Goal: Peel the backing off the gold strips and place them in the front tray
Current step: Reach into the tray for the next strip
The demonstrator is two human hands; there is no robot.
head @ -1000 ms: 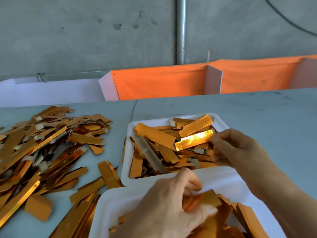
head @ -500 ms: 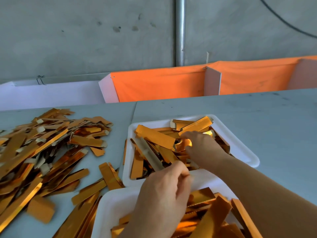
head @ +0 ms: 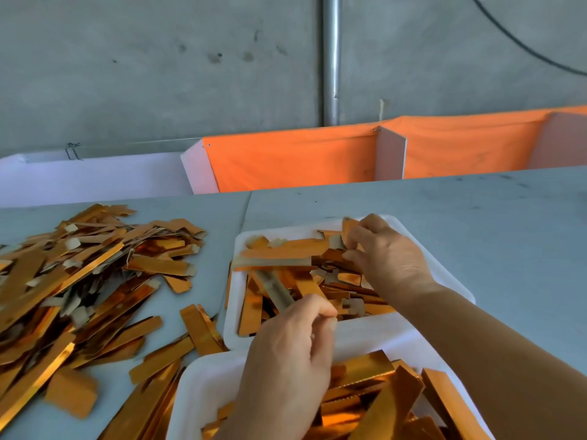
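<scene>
A person's right hand (head: 386,258) reaches into the far white tray (head: 451,271), fingers curled onto a gold strip (head: 347,228) near its back rim. The left hand (head: 292,350) hovers over the near tray (head: 197,389), fingertips pinched; what it holds is unclear. Loose strips (head: 79,281) crowd the table's left; the grey table (head: 476,217) lies open to the right.

We see gold strips (head: 73,281) heaped at the desk's left edge, shiny orange-gold with pale beige tabs and dull grey-beige undersides. The desk (head: 476,223) is a flat pale grey-blue. Both trays are plain white: the far tray (head: 457,281) holds mirror-gold and matte orange pieces, and the near tray (head: 203,382) at the front edge holds bright gold strips. Beyond the far edge, a vivid orange cloth (head: 292,163) hangs against white panels (head: 95,176), below a mottled grey wall (head: 158,74).
</scene>
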